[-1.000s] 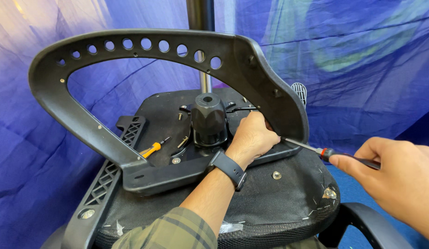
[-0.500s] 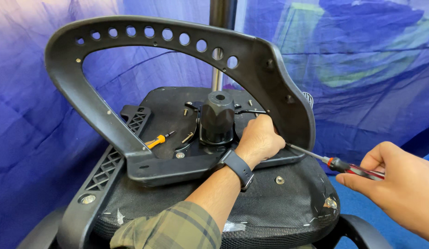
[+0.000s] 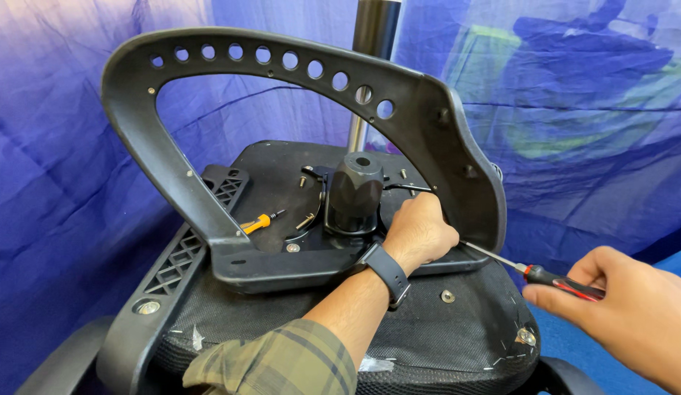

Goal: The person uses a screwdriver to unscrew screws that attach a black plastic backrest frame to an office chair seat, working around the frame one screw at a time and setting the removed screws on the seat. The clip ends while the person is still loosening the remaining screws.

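Right hand (image 3: pixel 633 311) fingers pinching red-handled screwdriver (image 3: pixel 534 272), shaft running under curled left hand (image 3: pixel 419 232) that is pressing the black bracket (image 3: pixel 457 172).

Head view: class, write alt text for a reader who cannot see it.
A person's left hand rests on an upturned black office chair beside its central column mount, while the right hand holds a red-handled screwdriver aimed under it. A small orange screwdriver lies nearby.
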